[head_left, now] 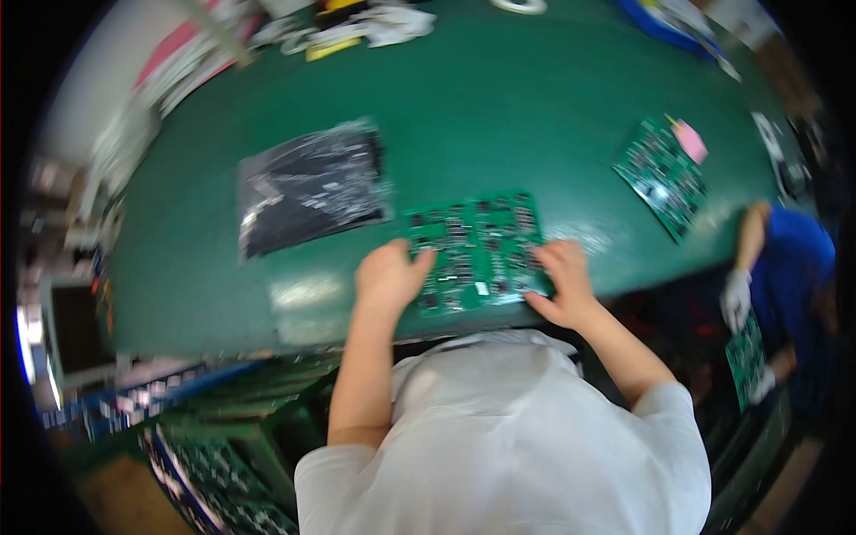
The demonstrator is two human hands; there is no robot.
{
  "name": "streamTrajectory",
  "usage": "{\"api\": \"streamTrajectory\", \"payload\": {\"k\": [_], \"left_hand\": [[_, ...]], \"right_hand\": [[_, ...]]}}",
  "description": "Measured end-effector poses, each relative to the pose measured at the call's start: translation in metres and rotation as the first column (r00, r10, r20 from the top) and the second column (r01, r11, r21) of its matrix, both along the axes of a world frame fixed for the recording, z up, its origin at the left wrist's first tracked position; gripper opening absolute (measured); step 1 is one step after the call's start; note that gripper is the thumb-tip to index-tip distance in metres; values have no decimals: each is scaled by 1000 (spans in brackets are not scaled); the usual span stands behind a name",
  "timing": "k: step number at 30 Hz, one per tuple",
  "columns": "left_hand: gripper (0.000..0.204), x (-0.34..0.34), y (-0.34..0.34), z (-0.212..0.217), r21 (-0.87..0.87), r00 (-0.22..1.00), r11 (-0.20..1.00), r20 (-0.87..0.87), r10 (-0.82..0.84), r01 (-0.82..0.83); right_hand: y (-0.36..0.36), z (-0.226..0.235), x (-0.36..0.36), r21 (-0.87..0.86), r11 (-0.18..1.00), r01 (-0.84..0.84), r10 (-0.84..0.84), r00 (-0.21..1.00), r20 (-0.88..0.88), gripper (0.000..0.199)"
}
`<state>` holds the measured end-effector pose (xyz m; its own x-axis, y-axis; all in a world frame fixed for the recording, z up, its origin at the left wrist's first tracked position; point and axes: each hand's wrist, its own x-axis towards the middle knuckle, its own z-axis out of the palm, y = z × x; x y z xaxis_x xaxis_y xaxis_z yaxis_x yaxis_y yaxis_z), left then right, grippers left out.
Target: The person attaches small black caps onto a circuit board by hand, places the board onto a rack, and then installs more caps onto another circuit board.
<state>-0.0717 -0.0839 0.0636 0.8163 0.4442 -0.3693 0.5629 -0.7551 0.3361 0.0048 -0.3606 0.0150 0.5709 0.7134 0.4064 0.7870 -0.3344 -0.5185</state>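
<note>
A green circuit board (475,252) is laid flat on the green surface (535,116), close to its near edge and directly in front of the person. The board is steadied from both sides. The left hand (390,275) is placed on the board's left edge, with its fingers (419,260) bent down onto the components; the grip is closed loosely over that edge rather than clamped. The right hand (563,281) is set against the right edge, fingers spread flat on the board and thumb at the lower corner, so the grip is open and pressing, not enclosing. Whether the board is lifted at all cannot be told; it appears to lie flat. Holding by the two short edges is judged to keep the board square to the body and to leave its populated middle uncovered.

Just beyond the board's upper left corner a dark, shiny plastic bag (310,185) is laid flat, near but apart from the left hand. A second green circuit board (662,175) is lying well apart on the right, with a small pink note (689,140) at its far corner. At the right edge a co-worker in a blue sleeve (789,259) is seen with a white-gloved hand (736,299) above another green board (745,355) held below the surface's edge. Racks of further boards (214,464) are stored lower left.
</note>
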Motion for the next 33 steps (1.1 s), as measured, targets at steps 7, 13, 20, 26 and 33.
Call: {"api": "streamTrajectory", "payload": {"k": [7, 13, 20, 26, 33], "left_hand": [[44, -6, -4, -25, -115, 968, 991, 250, -37, 67], [35, -138, 21, 56, -244, 811, 912, 421, 406, -330], [23, -380, 1, 162, -515, -91, 299, 603, 793, -803], [43, -661, -95, 171, -447, -587, -382, 649, 483, -809], [40, -872, -221, 150, -374, -825, -847, 550, 127, -379]], "right_hand": [[-49, -39, 37, 225, 948, 224, -139, 931, -338, 69], [-29, -51, 94, 110, 988, 109, -68, 943, -326, 39], [10, -77, 104, 204, 967, -152, 160, 987, -21, 24], [11, -90, 115, 198, 974, -111, 108, 994, 24, 18], [12, -105, 137, 60, 995, -75, 61, 974, 220, 21]]}}
